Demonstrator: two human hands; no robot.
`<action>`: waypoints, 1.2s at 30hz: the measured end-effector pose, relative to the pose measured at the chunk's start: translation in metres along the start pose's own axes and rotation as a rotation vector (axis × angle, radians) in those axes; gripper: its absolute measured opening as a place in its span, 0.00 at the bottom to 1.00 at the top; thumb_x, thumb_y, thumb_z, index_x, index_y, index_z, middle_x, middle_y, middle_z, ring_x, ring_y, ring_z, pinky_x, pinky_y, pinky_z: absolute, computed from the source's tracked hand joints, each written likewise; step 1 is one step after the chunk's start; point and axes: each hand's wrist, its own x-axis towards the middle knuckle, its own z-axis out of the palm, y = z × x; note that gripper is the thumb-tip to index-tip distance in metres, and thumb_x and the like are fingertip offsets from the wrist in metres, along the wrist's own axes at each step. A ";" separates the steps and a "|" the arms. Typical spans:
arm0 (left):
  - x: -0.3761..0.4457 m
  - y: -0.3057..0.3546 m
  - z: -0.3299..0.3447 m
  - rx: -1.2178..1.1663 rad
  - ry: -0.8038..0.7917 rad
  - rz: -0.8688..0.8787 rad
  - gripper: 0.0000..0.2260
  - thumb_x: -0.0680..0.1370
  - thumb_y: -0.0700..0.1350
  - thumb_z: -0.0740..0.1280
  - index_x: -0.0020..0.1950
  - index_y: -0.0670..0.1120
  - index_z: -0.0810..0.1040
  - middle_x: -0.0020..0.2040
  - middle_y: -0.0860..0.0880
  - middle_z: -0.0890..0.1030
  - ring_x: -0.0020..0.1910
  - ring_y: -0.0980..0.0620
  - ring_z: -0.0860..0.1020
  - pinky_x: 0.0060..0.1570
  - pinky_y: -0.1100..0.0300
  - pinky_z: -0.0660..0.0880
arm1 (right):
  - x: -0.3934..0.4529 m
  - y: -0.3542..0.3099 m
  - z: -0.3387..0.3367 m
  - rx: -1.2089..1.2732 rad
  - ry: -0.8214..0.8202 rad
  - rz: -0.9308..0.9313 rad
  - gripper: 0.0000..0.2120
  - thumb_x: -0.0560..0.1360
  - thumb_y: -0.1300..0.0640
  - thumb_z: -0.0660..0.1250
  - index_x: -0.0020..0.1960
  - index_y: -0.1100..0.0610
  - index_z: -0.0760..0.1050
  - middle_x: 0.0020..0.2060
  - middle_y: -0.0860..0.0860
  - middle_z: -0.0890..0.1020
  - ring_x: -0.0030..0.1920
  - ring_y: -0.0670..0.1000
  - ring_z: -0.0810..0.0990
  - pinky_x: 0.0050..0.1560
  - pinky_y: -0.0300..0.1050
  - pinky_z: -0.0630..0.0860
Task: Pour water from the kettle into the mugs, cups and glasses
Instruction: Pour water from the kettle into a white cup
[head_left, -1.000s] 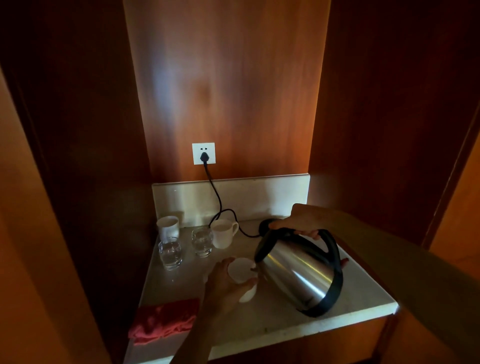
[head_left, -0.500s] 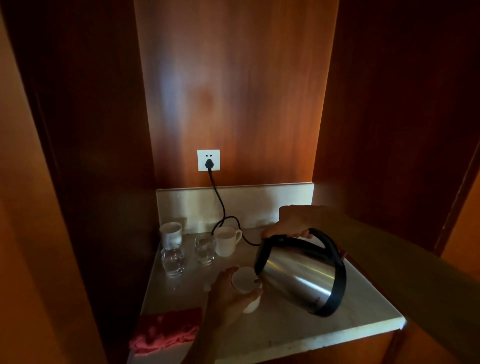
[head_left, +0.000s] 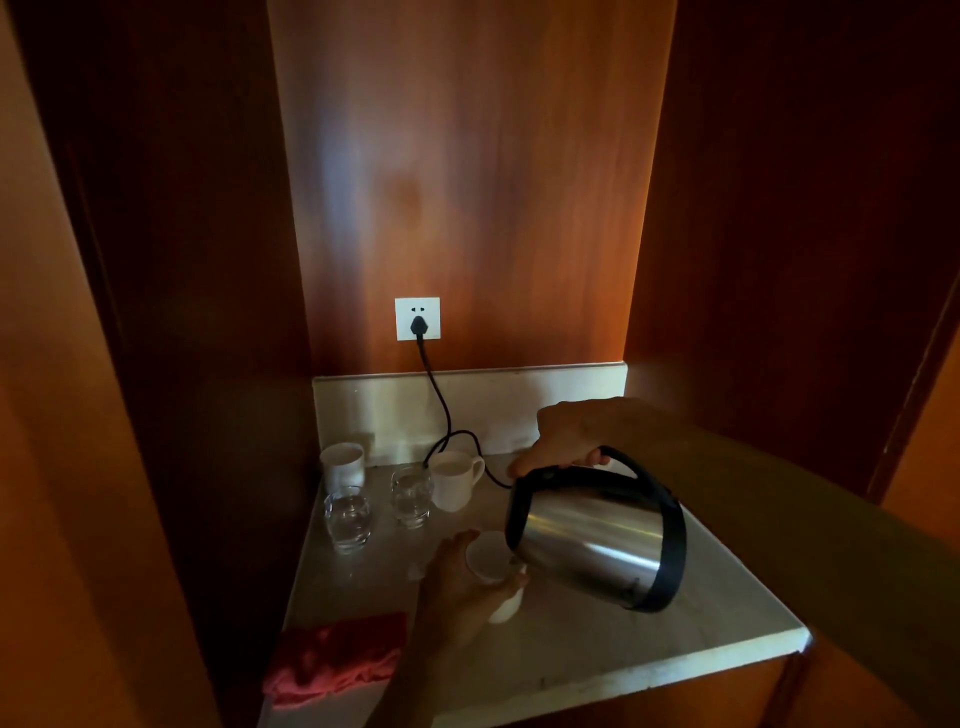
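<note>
My right hand (head_left: 569, 436) grips the black handle of a steel kettle (head_left: 592, 535), which is tilted to the left with its spout over a small white cup (head_left: 491, 564). My left hand (head_left: 457, 587) is wrapped around that cup on the marble counter (head_left: 597, 654). At the back left stand a white cup (head_left: 343, 465), two clear glasses holding water (head_left: 347, 517) (head_left: 411, 496), and a white mug (head_left: 454, 480) with its handle to the right.
A red cloth (head_left: 335, 657) lies at the counter's front left corner. A black cord (head_left: 441, 415) runs from the wall socket (head_left: 417, 318) down behind the mug. Wooden walls close in the left, back and right sides.
The kettle has risen slightly and stays tilted over the small cup. My left hand keeps its hold on the cup. The view has shifted a little upward.
</note>
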 end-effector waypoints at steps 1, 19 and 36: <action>-0.001 0.001 -0.001 -0.018 0.002 -0.003 0.43 0.57 0.71 0.75 0.68 0.55 0.73 0.63 0.58 0.77 0.61 0.58 0.77 0.61 0.56 0.76 | 0.000 -0.002 -0.001 -0.008 -0.005 -0.008 0.25 0.70 0.34 0.70 0.32 0.56 0.73 0.20 0.49 0.72 0.19 0.50 0.68 0.29 0.40 0.71; 0.002 0.006 -0.004 0.000 -0.048 0.011 0.36 0.58 0.68 0.77 0.62 0.58 0.73 0.57 0.58 0.77 0.57 0.59 0.77 0.56 0.61 0.76 | -0.003 -0.019 -0.003 -0.115 -0.020 -0.011 0.26 0.69 0.33 0.69 0.36 0.57 0.73 0.26 0.52 0.74 0.23 0.51 0.69 0.30 0.42 0.69; 0.008 0.001 -0.002 0.018 -0.059 -0.016 0.36 0.56 0.69 0.77 0.60 0.58 0.74 0.55 0.58 0.79 0.54 0.59 0.79 0.54 0.56 0.79 | -0.007 -0.030 -0.002 -0.151 -0.026 -0.021 0.24 0.73 0.35 0.68 0.40 0.57 0.73 0.26 0.51 0.72 0.22 0.49 0.67 0.24 0.34 0.66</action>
